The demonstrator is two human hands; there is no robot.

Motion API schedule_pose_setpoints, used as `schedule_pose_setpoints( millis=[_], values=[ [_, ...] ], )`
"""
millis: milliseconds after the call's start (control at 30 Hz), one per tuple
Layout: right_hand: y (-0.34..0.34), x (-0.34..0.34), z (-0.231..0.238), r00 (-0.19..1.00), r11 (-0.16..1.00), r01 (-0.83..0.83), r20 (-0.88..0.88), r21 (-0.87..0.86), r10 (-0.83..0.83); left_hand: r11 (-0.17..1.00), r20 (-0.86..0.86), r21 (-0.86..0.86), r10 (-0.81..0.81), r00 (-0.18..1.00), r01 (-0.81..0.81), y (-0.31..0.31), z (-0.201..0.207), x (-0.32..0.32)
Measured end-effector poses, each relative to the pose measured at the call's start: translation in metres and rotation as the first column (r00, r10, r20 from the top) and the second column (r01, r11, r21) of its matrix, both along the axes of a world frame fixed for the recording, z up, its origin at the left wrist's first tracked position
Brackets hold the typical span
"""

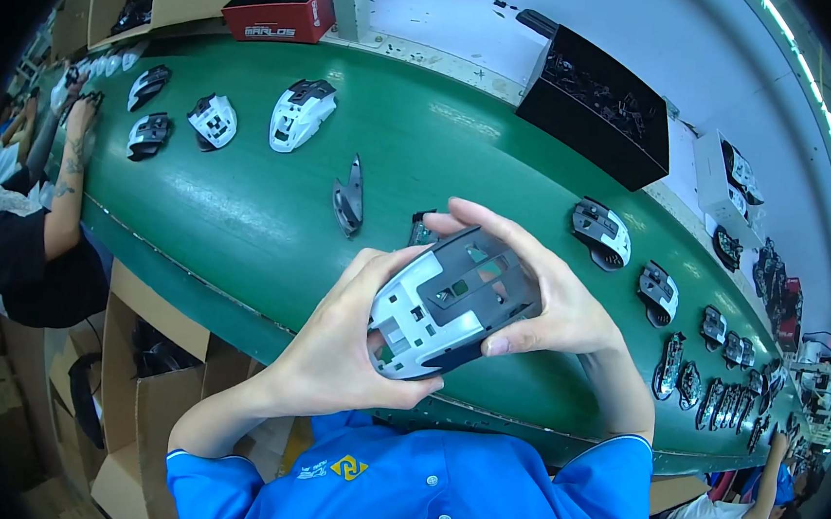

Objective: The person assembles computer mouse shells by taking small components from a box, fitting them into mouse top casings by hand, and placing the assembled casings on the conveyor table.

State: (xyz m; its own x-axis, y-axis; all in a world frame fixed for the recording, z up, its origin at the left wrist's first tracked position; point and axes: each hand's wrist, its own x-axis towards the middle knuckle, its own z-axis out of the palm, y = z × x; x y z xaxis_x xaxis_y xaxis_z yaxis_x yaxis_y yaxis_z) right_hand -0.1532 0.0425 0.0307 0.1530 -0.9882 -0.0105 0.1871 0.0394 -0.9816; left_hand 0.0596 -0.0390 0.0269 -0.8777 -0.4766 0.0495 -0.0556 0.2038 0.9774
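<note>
Between both hands I hold a computer mouse shell, white at its left end and dark grey at its right, with several square cut-outs. My left hand grips the white end, thumb along the lower edge and fingers round the far side. At the grey end my right hand is closed, its thumb pressed on the near edge. Just beyond the shell, a small dark part is partly hidden behind my fingers. A loose grey curved side piece lies on the green bench a little farther left.
Mouse shells lie at the far left of the green bench, and more shells line the right. A black box of small parts and a red box stand behind. Co-workers work at both ends. Cardboard cartons stand below left.
</note>
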Motion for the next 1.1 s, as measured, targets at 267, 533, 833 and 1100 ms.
schedule_pose_setpoints(
  millis=[267, 533, 833, 1100],
  values=[
    [-0.004, -0.002, -0.008, 0.999, 0.999, -0.031, 0.039, 0.021, 0.030, 0.978, 0.032, -0.207, 0.004, 0.999, 0.003, -0.002, 0.003, -0.003],
    [-0.006, 0.001, -0.027, 0.981, 0.987, -0.051, 0.176, -0.150, 0.077, 0.839, -0.138, -0.529, 0.058, 0.989, -0.123, 0.000, 0.009, -0.005],
    [-0.008, -0.002, -0.032, 0.987, 0.998, 0.060, 0.150, -0.014, -0.057, 0.934, 0.064, -0.354, -0.032, 0.997, 0.052, -0.015, 0.002, -0.010],
    [0.017, -0.020, 0.034, 0.831, 0.999, -0.010, -0.556, 0.042, 0.032, 0.874, 0.030, 0.484, -0.068, 0.997, 0.045, -0.014, -0.010, -0.027]
  ],
)
